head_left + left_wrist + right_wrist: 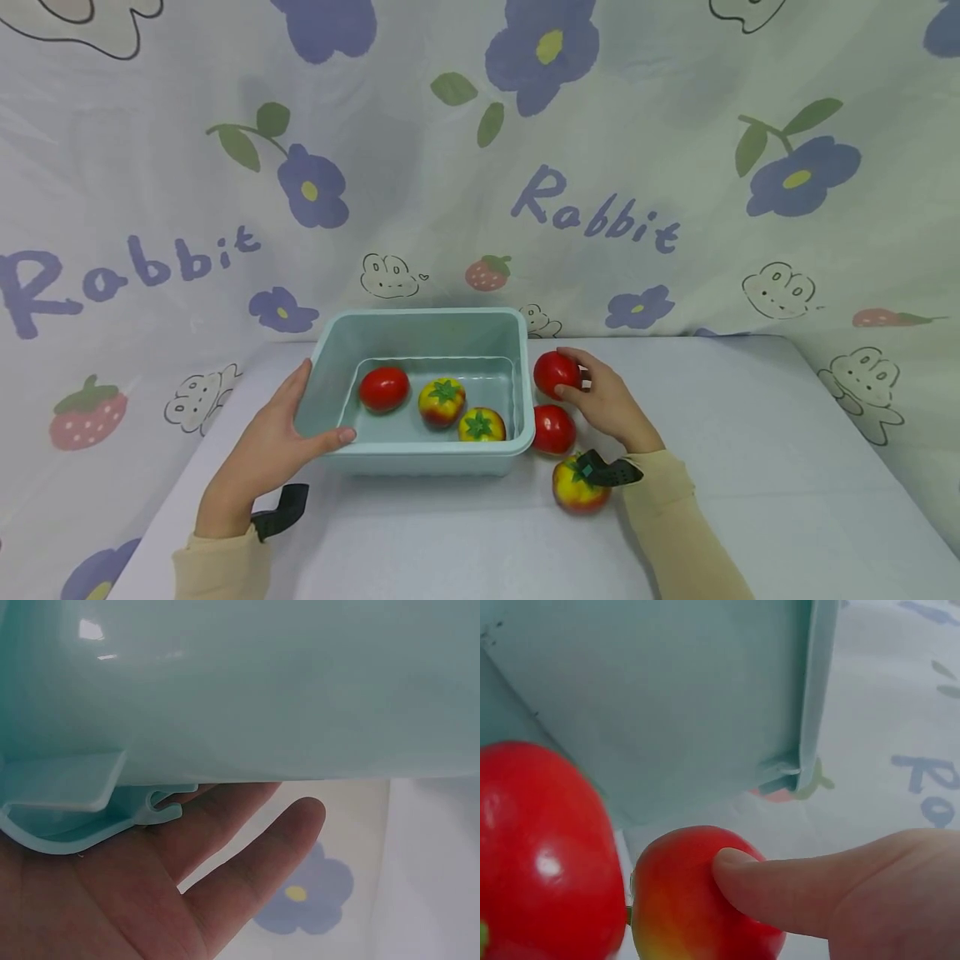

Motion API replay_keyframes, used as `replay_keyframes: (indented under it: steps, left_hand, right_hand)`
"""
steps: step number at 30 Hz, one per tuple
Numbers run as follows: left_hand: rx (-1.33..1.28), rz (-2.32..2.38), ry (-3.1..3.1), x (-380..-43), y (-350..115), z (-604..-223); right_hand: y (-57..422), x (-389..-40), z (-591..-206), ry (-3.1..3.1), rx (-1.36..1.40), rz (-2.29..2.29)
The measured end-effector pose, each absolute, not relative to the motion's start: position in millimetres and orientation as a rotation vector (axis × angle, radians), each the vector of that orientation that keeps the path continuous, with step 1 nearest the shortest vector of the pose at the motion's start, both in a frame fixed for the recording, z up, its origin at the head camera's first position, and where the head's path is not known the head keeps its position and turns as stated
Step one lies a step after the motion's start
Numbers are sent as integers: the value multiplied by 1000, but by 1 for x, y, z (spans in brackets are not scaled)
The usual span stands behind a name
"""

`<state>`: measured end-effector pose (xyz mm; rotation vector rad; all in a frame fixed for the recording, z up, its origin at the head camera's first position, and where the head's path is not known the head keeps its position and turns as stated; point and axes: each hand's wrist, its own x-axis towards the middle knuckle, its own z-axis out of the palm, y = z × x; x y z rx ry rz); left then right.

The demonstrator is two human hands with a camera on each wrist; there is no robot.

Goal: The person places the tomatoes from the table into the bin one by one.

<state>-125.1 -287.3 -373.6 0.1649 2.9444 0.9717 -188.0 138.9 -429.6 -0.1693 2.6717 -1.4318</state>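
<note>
A pale blue-green plastic bin (423,462) stands on the white table. My left hand (266,446) holds its left front corner, the thumb lying over the front rim and the fingers along the outer side. In the left wrist view, the fingers (259,866) extend below the bin's rim, beside a moulded clip. To the right of the bin, my right hand (603,404) pinches a round red toy fruit (553,373); the thumb presses its side in the right wrist view. Another red fruit (553,430) lies close by, nearer to me.
Inside the bin are a red fruit (384,389) and two yellow-red fruits with green leafy tops, one near the middle (442,402). A similar yellow-red fruit (577,490) lies under my right wrist. A printed cloth (450,183) hangs behind the table.
</note>
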Motion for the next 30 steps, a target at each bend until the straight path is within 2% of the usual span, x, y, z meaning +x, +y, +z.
replay_keyframes:
  steps: [30]
  left_hand:
    - [178, 1001, 2933, -125, -288, -374]
  right_hand:
    - [134, -164, -383, 2877, -434, -1638]
